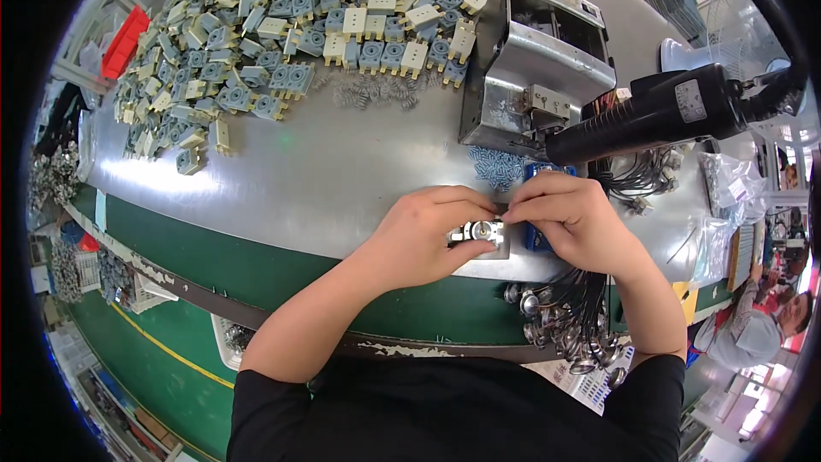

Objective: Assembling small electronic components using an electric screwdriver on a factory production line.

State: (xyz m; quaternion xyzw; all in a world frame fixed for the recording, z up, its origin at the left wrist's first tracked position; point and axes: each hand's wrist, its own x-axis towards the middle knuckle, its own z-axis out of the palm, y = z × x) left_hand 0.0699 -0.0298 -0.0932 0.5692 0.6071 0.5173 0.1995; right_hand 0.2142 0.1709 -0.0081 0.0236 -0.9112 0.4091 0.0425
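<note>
My left hand (pixel 423 231) is closed around a small block-shaped part (pixel 481 231) with a round, metallic centre, at the front edge of the metal table. Its thumb lies along the near side and the fingers curl over the far side. My right hand (pixel 569 218) is pinched at the part's right end, thumb and forefinger together; whatever sits between those fingertips is too small to make out. Just beyond both hands is a pile of tiny blue screws (pixel 496 168). A blue block (pixel 539 235) shows partly under my right hand.
Grey and cream plastic blocks (pixel 299 8) with brass terminals heap across the back left, loose springs (pixel 376 90) before them. A metal machine (pixel 547 43) and a black electric screwdriver (pixel 658 111) stand right. Black cables with round metal ends (pixel 569 325) hang over the front edge.
</note>
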